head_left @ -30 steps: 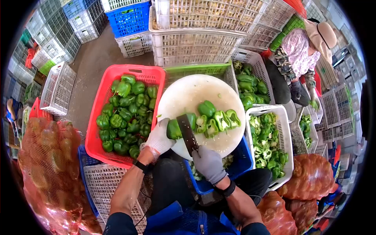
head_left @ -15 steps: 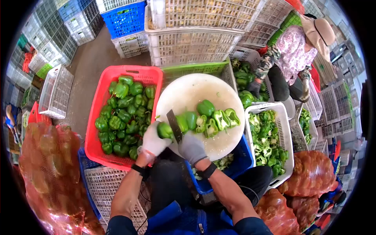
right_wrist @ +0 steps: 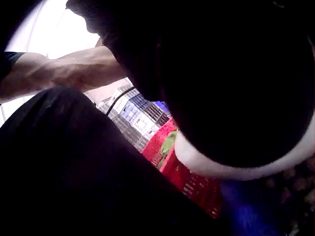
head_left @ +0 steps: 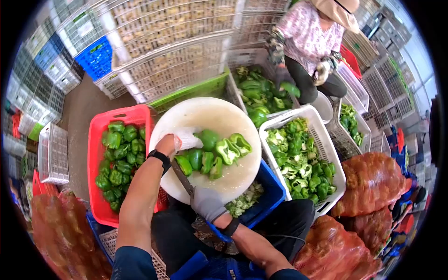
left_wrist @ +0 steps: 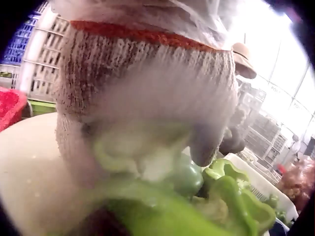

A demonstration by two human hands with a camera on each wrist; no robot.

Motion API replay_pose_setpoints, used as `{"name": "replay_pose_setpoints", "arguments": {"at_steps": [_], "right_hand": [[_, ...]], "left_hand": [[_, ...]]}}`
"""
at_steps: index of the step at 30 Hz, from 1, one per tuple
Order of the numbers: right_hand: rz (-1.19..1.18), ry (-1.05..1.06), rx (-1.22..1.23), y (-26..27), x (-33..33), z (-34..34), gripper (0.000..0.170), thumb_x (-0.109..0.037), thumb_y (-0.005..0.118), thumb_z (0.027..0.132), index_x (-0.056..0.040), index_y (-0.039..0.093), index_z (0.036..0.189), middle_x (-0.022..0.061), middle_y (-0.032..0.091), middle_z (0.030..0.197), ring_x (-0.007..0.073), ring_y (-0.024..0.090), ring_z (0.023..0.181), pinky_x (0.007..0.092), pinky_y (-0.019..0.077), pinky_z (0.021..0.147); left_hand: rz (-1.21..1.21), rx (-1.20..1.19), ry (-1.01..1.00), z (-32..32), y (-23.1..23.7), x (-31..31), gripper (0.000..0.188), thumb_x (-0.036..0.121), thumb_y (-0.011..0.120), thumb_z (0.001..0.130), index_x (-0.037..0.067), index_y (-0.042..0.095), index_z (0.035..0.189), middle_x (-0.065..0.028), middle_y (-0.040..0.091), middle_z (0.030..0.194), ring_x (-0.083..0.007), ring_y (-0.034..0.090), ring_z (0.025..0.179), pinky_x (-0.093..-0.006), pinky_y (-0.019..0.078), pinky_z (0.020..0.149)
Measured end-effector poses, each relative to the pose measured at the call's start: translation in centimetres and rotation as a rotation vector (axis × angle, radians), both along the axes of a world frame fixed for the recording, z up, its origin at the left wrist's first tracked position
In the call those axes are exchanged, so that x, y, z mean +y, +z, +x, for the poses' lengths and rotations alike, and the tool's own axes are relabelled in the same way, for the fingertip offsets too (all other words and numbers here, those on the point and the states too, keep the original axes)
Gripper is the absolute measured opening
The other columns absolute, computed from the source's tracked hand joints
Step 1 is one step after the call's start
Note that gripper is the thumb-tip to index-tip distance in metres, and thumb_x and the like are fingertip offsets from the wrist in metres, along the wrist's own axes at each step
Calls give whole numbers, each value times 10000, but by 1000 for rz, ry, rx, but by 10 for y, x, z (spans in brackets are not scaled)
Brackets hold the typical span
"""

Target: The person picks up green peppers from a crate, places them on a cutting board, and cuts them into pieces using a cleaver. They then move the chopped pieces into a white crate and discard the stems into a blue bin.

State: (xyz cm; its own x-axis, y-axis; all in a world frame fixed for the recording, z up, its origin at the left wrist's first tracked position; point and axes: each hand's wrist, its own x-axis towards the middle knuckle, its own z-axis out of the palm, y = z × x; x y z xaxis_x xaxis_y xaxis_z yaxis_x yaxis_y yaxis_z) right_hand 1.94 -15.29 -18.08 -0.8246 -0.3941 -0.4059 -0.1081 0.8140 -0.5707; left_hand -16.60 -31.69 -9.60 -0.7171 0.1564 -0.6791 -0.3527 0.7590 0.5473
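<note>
On a round white chopping board (head_left: 205, 109) lie several green bell peppers, some whole-looking, others cut open like the pepper half (head_left: 227, 151). My left hand (head_left: 186, 138), in a white knit glove, reaches over the row of peppers. In the left wrist view its fingers curl round a blurred, cut bell pepper (left_wrist: 140, 152) under the palm. The grey-gloved right hand (head_left: 207, 204) grips a cleaver (head_left: 182, 178) low at the board's near edge, blade pointing up and left beside the cut pieces. Darkness fills most of the right wrist view, hiding that hand's fingers.
A red crate (head_left: 97, 154) of whole peppers stands left of the board. On the right is a white crate (head_left: 339, 184) of cut peppers; below the board, a blue crate (head_left: 275, 184) with scraps. Another person (head_left: 310, 37) sits at the back right. Mesh sacks (head_left: 373, 182) lie nearby.
The head view has swung to the right. My left hand has left the row's left end and reached over the peppers. The right hand has drawn the cleaver down toward the near edge.
</note>
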Motion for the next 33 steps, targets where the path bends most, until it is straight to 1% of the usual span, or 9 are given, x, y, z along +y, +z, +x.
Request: {"name": "replay_pose_setpoints", "arguments": {"at_steps": [9, 12, 15, 17, 18, 21, 25, 30, 33], "right_hand": [[151, -227, 280, -9, 135, -34, 222, -265, 664, 952, -120, 744, 803, 183, 750, 744, 414, 744, 661, 537, 595, 638], [299, -333, 26, 26, 206, -64, 213, -255, 619, 994, -107, 772, 979, 211, 804, 908, 418, 798, 874, 531, 626, 810], [465, -728, 207, 31, 254, -68, 271, -307, 621, 1019, -74, 753, 981, 223, 801, 926, 441, 788, 887, 537, 617, 821], [394, -812, 260, 36, 268, -62, 323, -340, 615, 1035, -50, 737, 959, 229, 788, 907, 447, 775, 876, 563, 597, 834], [352, -835, 282, 39, 267, -58, 343, -350, 618, 1037, -37, 726, 946, 232, 782, 899, 447, 772, 872, 575, 589, 836], [-29, -815, 317, 11, 241, -47, 323, -321, 702, 996, -1, 747, 999, 167, 757, 757, 332, 758, 675, 464, 599, 659], [-729, -814, -273, 34, 145, -29, 186, -157, 686, 1031, -29, 686, 897, 39, 612, 622, 158, 606, 488, 304, 481, 468], [-642, -572, -396, 2, 62, -6, 224, -179, 706, 1035, 19, 709, 929, 58, 647, 664, 148, 620, 554, 327, 485, 512], [-593, -497, -390, -23, 41, 4, 232, -189, 721, 1044, 28, 727, 961, 58, 675, 705, 131, 618, 584, 322, 478, 538]], "left_hand": [[32, 310, -382, -54, -40, 160, 849, 459, 759, 901, 81, 539, 1628, -264, 598, 1593, -385, 612, 1427, -405, 472, 1199], [400, 418, -269, -58, -37, 235, 868, 417, 765, 941, 17, 477, 1655, -280, 568, 1619, -370, 575, 1475, -396, 428, 1238], [570, 475, -252, -53, 6, 255, 805, 347, 790, 973, 13, 489, 1641, -244, 579, 1602, -351, 610, 1421, -405, 467, 1208], [473, 413, -149, -35, 46, 233, 713, 329, 795, 967, 11, 578, 1568, -220, 676, 1466, -309, 688, 1296, -406, 548, 1111], [384, 645, -204, -27, 54, 212, 658, 304, 797, 964, 10, 620, 1526, -189, 715, 1384, -258, 705, 1241, -392, 564, 1072], [337, 576, -97, -12, 58, 126, 624, 305, 790, 968, 7, 639, 1496, -148, 730, 1336, -225, 731, 1127, -367, 587, 991], [90, 618, 155, 54, 63, -13, 554, 338, 764, 988, 16, 679, 1431, -214, 763, 1256, -308, 737, 1156, -415, 583, 989], [-84, 509, 678, 150, -6, -192, 547, 341, 773, 971, -12, 708, 1384, -251, 780, 1231, -332, 758, 1125, -400, 569, 996], [-305, 337, 667, 218, -52, -255, 620, 370, 778, 929, -44, 696, 1383, -274, 768, 1269, -376, 750, 1181, -420, 570, 1026]]}}
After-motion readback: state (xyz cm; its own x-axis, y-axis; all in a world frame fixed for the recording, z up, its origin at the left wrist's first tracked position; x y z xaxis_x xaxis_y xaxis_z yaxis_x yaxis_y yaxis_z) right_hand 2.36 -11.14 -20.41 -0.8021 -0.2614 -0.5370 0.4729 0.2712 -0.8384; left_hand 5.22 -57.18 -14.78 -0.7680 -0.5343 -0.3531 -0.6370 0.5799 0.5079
